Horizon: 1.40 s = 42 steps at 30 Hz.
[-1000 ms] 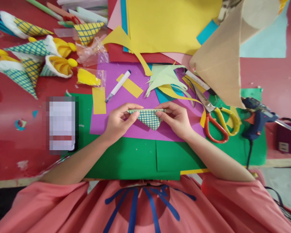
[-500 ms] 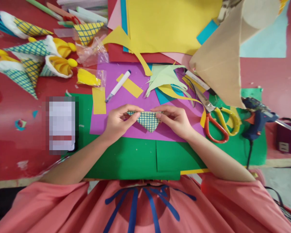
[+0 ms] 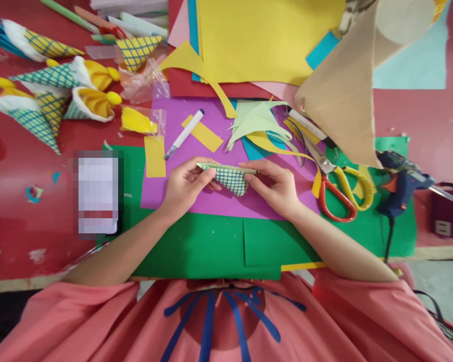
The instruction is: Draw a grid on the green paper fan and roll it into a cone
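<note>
Between my hands is a pale green paper piece with a dark blue grid point(image 3: 232, 180), curved over with its plain inner side showing along the top edge. My left hand point(image 3: 189, 186) pinches its left end between thumb and fingers. At the other end, my right hand point(image 3: 274, 186) grips the right side the same way. The piece is held over a purple sheet point(image 3: 211, 205) that lies on a green sheet point(image 3: 196, 246). A white marker point(image 3: 184, 134) and yellow paper strips point(image 3: 154, 157) lie just beyond my left hand.
Scissors with red and yellow handles point(image 3: 337, 188) and a blue glue gun point(image 3: 394, 193) lie to the right, below a large brown cone point(image 3: 343, 85). Several finished grid-patterned paper cones point(image 3: 53, 108) are at the upper left. A blurred phone point(image 3: 98, 193) rests at left; pale green scraps point(image 3: 260, 120) lie ahead.
The grid-patterned piece has tilted and curled, so its inner side now shows at the top. My left fingers have shifted behind it, and both hands still grip its ends.
</note>
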Each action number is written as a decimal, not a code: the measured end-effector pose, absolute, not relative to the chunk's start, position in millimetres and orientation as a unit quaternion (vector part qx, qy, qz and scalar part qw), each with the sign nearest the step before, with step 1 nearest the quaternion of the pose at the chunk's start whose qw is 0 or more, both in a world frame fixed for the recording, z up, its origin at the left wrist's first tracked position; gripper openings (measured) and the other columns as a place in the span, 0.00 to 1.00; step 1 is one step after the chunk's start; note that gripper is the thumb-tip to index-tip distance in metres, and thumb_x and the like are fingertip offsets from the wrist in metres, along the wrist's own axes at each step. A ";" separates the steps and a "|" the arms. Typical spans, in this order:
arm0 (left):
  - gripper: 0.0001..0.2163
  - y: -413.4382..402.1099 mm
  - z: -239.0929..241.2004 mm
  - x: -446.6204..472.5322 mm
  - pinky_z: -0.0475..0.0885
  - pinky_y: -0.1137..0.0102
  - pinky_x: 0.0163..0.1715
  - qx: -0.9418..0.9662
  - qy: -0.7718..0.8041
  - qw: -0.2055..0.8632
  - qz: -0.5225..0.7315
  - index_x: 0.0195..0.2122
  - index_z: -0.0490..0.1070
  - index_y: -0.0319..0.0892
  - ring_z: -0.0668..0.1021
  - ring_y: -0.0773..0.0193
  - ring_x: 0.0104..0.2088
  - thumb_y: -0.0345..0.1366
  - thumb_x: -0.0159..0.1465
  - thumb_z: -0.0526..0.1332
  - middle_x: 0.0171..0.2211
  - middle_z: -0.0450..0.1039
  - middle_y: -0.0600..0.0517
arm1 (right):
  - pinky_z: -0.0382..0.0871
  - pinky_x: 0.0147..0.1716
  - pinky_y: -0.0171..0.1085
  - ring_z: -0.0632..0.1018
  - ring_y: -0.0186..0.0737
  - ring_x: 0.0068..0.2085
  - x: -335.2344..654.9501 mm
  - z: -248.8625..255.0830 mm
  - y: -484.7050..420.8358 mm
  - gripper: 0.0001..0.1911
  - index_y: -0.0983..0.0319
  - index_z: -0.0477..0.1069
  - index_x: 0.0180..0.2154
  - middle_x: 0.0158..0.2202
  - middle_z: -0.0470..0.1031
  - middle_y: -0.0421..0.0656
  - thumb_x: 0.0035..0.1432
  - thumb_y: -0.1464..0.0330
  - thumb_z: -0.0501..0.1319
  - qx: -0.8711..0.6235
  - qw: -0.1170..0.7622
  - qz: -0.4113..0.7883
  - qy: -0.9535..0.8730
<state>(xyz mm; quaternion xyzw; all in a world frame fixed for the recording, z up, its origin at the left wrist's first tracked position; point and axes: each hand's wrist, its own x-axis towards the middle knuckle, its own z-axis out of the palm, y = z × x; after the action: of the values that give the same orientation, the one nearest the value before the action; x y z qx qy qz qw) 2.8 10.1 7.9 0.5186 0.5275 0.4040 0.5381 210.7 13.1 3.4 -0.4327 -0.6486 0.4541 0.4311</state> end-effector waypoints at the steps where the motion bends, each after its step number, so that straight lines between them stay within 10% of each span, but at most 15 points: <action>1: 0.12 10.0 7.9 2.7 0.76 0.75 0.22 0.517 0.527 0.537 0.408 0.38 0.72 0.42 0.79 0.68 0.22 0.45 0.60 0.62 0.26 0.77 0.55 | 0.75 0.43 0.35 0.80 0.34 0.41 210.7 3.6 13.1 0.11 0.58 0.76 0.42 0.39 0.80 0.40 0.57 0.71 0.61 -0.432 0.429 0.436 -0.663; 42: 0.13 10.6 3.8 1.2 0.75 0.72 0.24 0.458 0.505 0.593 0.429 0.41 0.77 0.42 0.80 0.64 0.25 0.44 0.61 0.60 0.25 0.78 0.53 | 0.75 0.46 0.36 0.79 0.36 0.47 209.4 6.6 15.4 0.15 0.56 0.75 0.47 0.46 0.79 0.41 0.58 0.70 0.61 -0.403 0.394 0.591 -0.577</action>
<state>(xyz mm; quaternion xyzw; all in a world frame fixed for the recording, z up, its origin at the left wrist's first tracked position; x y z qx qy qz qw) 1.2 10.6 3.8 0.4578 0.5051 0.4291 0.5926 209.4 15.4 6.6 -0.4031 -0.5766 0.5912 0.3944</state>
